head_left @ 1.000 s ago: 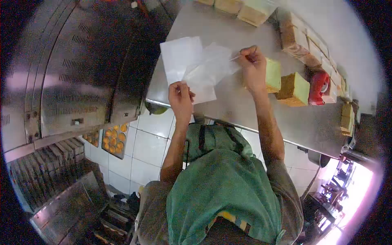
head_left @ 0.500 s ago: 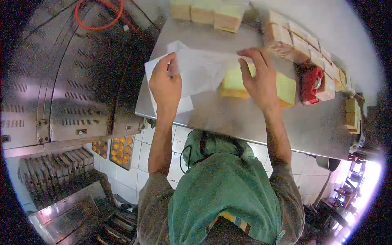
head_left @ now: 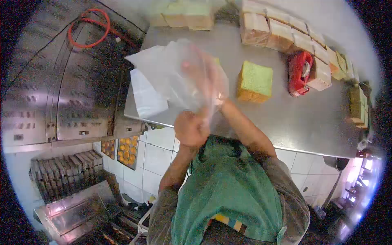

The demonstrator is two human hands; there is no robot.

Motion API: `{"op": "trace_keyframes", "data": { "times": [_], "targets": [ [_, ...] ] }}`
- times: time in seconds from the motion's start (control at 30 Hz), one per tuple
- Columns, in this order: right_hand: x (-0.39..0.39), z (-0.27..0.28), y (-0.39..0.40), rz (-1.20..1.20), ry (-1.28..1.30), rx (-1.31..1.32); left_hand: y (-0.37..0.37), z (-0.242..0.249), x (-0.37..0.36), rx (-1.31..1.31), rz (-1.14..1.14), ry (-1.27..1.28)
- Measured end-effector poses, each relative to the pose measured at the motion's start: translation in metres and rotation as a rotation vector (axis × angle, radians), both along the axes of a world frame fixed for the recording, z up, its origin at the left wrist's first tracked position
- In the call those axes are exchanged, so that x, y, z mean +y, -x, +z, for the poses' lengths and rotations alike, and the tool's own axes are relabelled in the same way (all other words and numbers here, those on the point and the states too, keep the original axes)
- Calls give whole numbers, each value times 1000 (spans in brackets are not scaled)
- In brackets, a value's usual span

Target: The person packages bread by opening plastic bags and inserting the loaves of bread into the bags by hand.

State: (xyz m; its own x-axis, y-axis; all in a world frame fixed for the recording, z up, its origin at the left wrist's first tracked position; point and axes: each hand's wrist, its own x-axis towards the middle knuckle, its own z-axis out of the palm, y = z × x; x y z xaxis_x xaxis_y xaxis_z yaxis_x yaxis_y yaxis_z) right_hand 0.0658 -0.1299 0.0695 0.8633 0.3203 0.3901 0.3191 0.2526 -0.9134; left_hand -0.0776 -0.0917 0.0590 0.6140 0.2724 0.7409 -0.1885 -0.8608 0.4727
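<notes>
A clear plastic bag is spread above the left part of the metal table. My left hand is closed on the bag's mouth edge, near the table's front edge. Inside the bag is my right hand, seen blurred through the film, so its fingers are hard to make out. To the right of the bag stands a block of green-topped bread. A sliver of green shows behind the bag, mostly hidden. More white bags lie flat on the table beneath my hands.
Wrapped loaves line the table's back right, beside a red tape dispenser. Several green-topped loaves stand at the back left. A steel oven is on the left, with a tray of round baked goods below the table.
My left hand has moved down and right with the bag's edge. My right hand has gone left from above the bread into the bag. The view has shifted slightly.
</notes>
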Motion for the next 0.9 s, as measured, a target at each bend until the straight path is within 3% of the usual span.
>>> {"op": "trace_keyframes", "data": {
  "times": [0.03,0.13,0.2,0.27,0.33,0.4,0.47,0.67,0.9],
  "targets": [
    [-2,-2,1,13,-43,35,6,-15,-6,-31,-56,-126],
    [-15,-14,7,114,-71,94,21,-40,-12,93,-150,-24],
    [-28,-22,14,220,-39,96,27,-74,-13,-69,-153,561],
    [-37,-34,25,325,-16,106,20,-60,-14,-161,-58,1284],
    [-47,-45,40,433,5,113,21,-49,-7,-35,-302,1698],
    [-48,-54,48,496,9,114,40,-106,33,222,-703,2119],
    [-49,-60,56,549,12,104,39,-117,43,280,-795,2175],
    [-74,-73,57,765,93,-17,25,-75,51,200,-470,1839],
    [-81,-92,45,884,188,-205,40,-63,52,223,-330,1706]
  ]
}}
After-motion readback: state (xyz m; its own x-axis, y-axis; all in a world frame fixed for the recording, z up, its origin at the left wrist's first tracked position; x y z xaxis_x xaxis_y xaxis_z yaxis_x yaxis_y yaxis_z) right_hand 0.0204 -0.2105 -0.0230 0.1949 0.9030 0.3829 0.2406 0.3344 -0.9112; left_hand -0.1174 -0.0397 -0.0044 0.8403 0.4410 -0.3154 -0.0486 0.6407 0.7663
